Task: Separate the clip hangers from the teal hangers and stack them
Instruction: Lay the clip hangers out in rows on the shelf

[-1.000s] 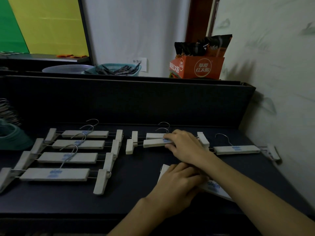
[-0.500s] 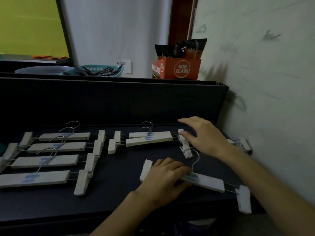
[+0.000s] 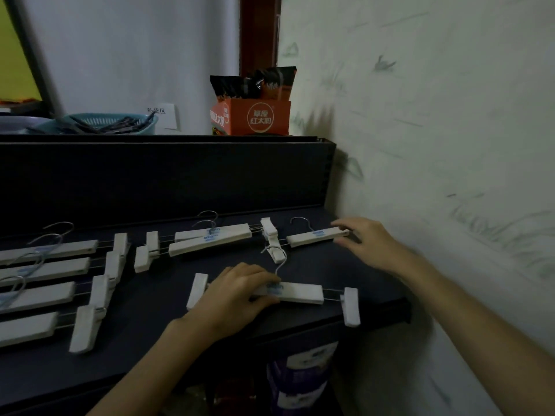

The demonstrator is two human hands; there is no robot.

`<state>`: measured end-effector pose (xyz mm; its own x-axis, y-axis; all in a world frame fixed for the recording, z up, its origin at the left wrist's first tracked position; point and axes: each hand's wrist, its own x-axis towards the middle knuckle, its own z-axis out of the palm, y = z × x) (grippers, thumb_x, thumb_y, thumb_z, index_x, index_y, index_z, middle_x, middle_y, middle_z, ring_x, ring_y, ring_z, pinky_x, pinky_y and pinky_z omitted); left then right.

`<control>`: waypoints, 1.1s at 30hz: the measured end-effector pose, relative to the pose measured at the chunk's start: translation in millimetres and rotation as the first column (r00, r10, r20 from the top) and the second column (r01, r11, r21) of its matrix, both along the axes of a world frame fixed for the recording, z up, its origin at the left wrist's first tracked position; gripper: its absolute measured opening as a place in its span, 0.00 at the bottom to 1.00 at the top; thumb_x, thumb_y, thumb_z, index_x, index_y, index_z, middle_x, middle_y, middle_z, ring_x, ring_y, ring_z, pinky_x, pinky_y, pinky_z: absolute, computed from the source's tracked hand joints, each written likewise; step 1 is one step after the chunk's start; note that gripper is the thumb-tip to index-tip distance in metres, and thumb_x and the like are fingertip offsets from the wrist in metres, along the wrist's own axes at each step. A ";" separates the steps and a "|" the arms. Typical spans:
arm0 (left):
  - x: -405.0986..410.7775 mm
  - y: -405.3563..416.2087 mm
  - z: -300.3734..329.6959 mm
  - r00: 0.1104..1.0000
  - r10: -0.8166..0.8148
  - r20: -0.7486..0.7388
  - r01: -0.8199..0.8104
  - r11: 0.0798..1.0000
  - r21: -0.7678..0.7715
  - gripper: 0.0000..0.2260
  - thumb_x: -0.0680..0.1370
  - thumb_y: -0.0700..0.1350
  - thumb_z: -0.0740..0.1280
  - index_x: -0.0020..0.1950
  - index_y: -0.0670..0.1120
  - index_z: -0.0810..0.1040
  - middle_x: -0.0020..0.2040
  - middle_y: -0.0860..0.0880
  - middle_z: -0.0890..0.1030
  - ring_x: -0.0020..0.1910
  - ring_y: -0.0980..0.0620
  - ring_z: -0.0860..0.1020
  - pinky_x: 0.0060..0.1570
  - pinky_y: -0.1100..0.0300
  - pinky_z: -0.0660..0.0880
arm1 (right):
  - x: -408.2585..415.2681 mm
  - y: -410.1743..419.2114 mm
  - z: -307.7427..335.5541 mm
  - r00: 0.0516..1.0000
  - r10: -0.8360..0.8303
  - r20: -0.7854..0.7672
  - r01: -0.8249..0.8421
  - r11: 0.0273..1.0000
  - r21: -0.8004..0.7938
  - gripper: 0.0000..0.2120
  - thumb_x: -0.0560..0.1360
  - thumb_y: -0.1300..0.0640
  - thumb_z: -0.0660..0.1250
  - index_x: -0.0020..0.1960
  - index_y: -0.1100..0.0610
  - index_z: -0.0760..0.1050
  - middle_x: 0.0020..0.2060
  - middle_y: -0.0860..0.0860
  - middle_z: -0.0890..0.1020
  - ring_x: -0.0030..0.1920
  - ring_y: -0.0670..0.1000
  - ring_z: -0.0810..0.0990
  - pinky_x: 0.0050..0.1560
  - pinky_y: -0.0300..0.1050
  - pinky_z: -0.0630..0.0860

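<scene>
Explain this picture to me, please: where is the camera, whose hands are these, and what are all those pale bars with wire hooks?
There is no machine here. A person wears the camera on their head, so you look down at their own two bare hands. On the dark shelf lie pale clip hangers, each a bar with a wire hook and a clip at each end. Four lie in a row at the left, two overlap in the middle. The left hand rests on the near hanger, fingers curled over its bar. The right hand touches the end of the far right hanger. Behind stand an orange box and a teal basket.
</scene>
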<state>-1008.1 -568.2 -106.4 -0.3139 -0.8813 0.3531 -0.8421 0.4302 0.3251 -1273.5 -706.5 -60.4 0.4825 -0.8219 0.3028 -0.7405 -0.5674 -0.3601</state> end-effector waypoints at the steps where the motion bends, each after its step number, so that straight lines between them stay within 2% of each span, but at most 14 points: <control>1: 2.0 1.0 1.4 1.000 0.008 -0.006 -0.008 1.000 0.010 0.18 0.75 0.58 0.63 0.62 0.55 0.76 0.59 0.56 0.77 0.58 0.56 0.72 0.57 0.58 0.69 | 4.1 -3.5 -3.6 1.000 0.014 -0.015 -0.014 1.000 0.008 0.17 0.74 0.55 0.69 0.63 0.53 0.75 0.57 0.52 0.79 0.56 0.51 0.77 0.58 0.42 0.71; 4: 8.6 1.6 5.2 0.999 0.021 -0.025 -0.020 0.999 0.036 0.15 0.75 0.55 0.67 0.62 0.56 0.76 0.58 0.57 0.77 0.57 0.58 0.72 0.58 0.58 0.70 | 16.1 -14.6 -10.4 0.998 0.045 -0.047 -0.045 0.999 0.011 0.19 0.74 0.53 0.69 0.65 0.53 0.74 0.60 0.51 0.77 0.59 0.50 0.75 0.59 0.38 0.66; 7: 16.3 1.0 9.4 0.999 0.043 -0.024 -0.041 0.996 0.076 0.16 0.75 0.55 0.67 0.62 0.57 0.75 0.58 0.57 0.76 0.57 0.61 0.71 0.58 0.61 0.70 | 21.2 -28.7 -16.8 0.993 0.067 -0.102 -0.062 0.997 0.052 0.23 0.75 0.52 0.68 0.68 0.50 0.69 0.62 0.50 0.75 0.62 0.51 0.72 0.64 0.46 0.68; 10: 19.0 0.7 9.3 0.999 0.030 -0.026 -0.028 0.997 0.078 0.20 0.73 0.62 0.62 0.62 0.58 0.75 0.58 0.58 0.76 0.57 0.62 0.71 0.57 0.65 0.69 | 20.4 -43.9 -23.3 0.983 0.097 -0.156 -0.083 0.992 0.094 0.24 0.75 0.50 0.67 0.70 0.47 0.67 0.63 0.50 0.73 0.63 0.52 0.71 0.64 0.52 0.69; 12: 16.2 -0.8 7.8 0.999 0.022 -0.033 -0.019 0.997 0.074 0.23 0.71 0.66 0.59 0.62 0.59 0.75 0.58 0.59 0.75 0.56 0.63 0.71 0.56 0.68 0.68 | 19.5 -51.9 -27.3 0.977 0.122 -0.172 -0.102 0.988 0.118 0.23 0.75 0.50 0.67 0.69 0.46 0.68 0.64 0.49 0.73 0.64 0.51 0.71 0.65 0.52 0.68; 17: 8.5 -6.1 5.8 0.998 0.035 -0.054 -0.030 0.996 0.084 0.27 0.68 0.70 0.59 0.62 0.60 0.75 0.56 0.60 0.75 0.55 0.64 0.70 0.54 0.72 0.65 | 24.8 -68.5 -34.5 0.956 0.207 -0.209 -0.187 0.976 0.111 0.20 0.77 0.52 0.64 0.69 0.48 0.69 0.64 0.48 0.73 0.64 0.50 0.71 0.65 0.47 0.67; 23: 9.9 -3.7 5.6 0.997 0.054 -0.062 -0.047 0.992 0.116 0.23 0.69 0.64 0.63 0.63 0.59 0.75 0.56 0.60 0.75 0.55 0.65 0.69 0.54 0.72 0.67 | 29.5 -70.3 -33.0 0.925 0.231 -0.301 -0.236 0.972 0.023 0.18 0.79 0.55 0.61 0.68 0.49 0.70 0.58 0.50 0.74 0.57 0.53 0.74 0.59 0.49 0.70; 28: 10.3 1.5 6.0 0.997 0.059 -0.049 -0.054 0.994 0.091 0.19 0.73 0.56 0.68 0.63 0.57 0.75 0.57 0.59 0.74 0.55 0.64 0.70 0.55 0.70 0.68 | 18.0 -52.8 -27.7 0.939 0.200 -0.280 -0.215 0.976 -0.024 0.17 0.79 0.58 0.60 0.67 0.50 0.72 0.57 0.51 0.74 0.55 0.53 0.74 0.57 0.48 0.71; 30: 12.3 5.5 4.7 0.997 0.055 -0.055 -0.050 0.995 0.082 0.19 0.73 0.56 0.68 0.63 0.56 0.75 0.57 0.59 0.75 0.55 0.64 0.70 0.56 0.68 0.68 | 12.5 -42.6 -25.4 0.948 0.186 -0.258 -0.202 0.979 -0.040 0.16 0.79 0.58 0.61 0.66 0.50 0.72 0.57 0.50 0.73 0.55 0.52 0.74 0.56 0.46 0.70; 33: 16.1 13.0 2.6 0.997 0.038 -0.068 -0.034 0.998 0.054 0.19 0.73 0.57 0.67 0.62 0.55 0.76 0.56 0.59 0.75 0.55 0.63 0.71 0.56 0.64 0.70 | 6.2 -26.8 -23.6 0.963 0.180 -0.202 -0.194 0.979 -0.055 0.16 0.78 0.59 0.61 0.64 0.50 0.74 0.56 0.50 0.74 0.54 0.53 0.74 0.56 0.48 0.71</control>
<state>-992.0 -555.2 -103.8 -0.2581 -0.9096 0.3257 -0.8315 0.3808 0.4045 -1267.2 -733.3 -84.0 0.6812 -0.6903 0.2437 -0.6703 -0.7220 -0.1714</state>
